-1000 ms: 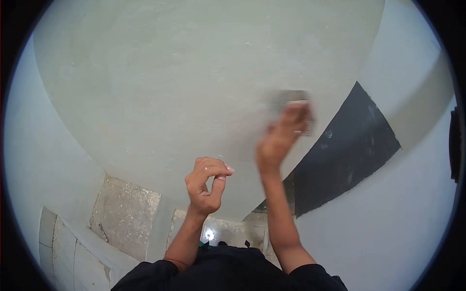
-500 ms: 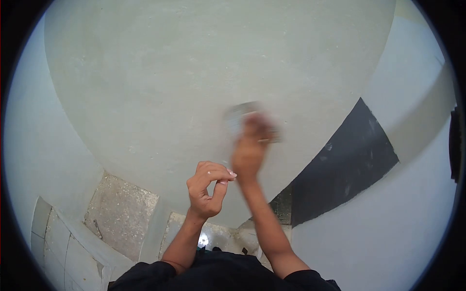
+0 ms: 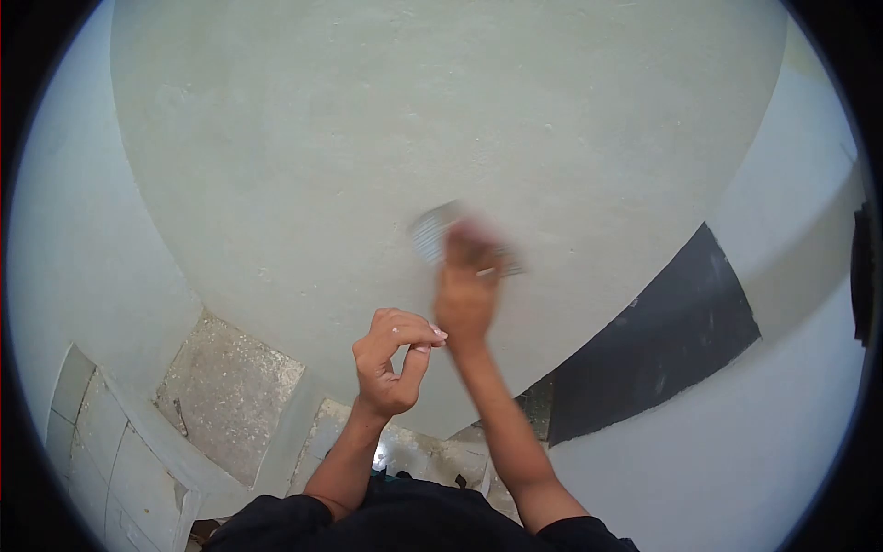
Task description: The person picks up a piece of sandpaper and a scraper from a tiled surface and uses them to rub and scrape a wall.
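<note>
My right hand (image 3: 467,299) is closed around a flat tool (image 3: 430,235) with a ridged grey, metal-looking face and a reddish grip, its outline smeared by motion. The tool lies over the pale grey-green wall (image 3: 303,138) in front of me, and its shape resembles a trowel. Lower and to the left, my left hand (image 3: 391,362) is raised with fingers curled and the thumb meeting them in a ring; nothing shows between them. White specks dot its fingers, and its fingertips overlap my right wrist in this view.
A dark grey painted patch (image 3: 662,340) covers the lower right side wall. Speckled floor (image 3: 235,396) shows at lower left, beside a tiled ledge (image 3: 110,451). Pale walls (image 3: 74,230) close in on both sides. A dark object (image 3: 862,276) stands at the far right edge.
My right hand and the tool have shifted slightly left and down across the wall. My view has tilted a little; my left hand keeps the same pose.
</note>
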`<act>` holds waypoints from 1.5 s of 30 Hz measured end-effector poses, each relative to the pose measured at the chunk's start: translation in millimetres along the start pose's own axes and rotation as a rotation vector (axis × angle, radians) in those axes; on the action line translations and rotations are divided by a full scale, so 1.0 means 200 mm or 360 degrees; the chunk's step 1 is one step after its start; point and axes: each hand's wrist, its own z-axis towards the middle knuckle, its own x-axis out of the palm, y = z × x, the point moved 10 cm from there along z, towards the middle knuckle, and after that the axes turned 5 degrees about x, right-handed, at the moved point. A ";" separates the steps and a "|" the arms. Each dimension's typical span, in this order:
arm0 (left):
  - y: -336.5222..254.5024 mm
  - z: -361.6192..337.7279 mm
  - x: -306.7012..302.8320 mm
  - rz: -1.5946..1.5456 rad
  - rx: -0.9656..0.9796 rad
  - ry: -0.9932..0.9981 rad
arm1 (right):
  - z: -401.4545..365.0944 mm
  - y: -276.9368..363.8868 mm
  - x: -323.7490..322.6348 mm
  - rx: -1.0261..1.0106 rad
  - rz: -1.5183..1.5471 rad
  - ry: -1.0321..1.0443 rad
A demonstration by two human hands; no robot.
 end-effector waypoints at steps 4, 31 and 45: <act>-0.03 0.02 -0.01 0.0008 0.0057 -0.0001 | -0.31 0.14 0.21 -0.0294 0.0192 0.0224; 0.15 0.24 -0.45 0.0019 0.0113 -0.0068 | -0.09 0.60 0.37 -0.0403 0.0332 0.0254; 0.32 0.31 -0.72 0.0013 0.0049 -0.0067 | 0.09 0.79 0.39 -0.0234 0.0216 0.0095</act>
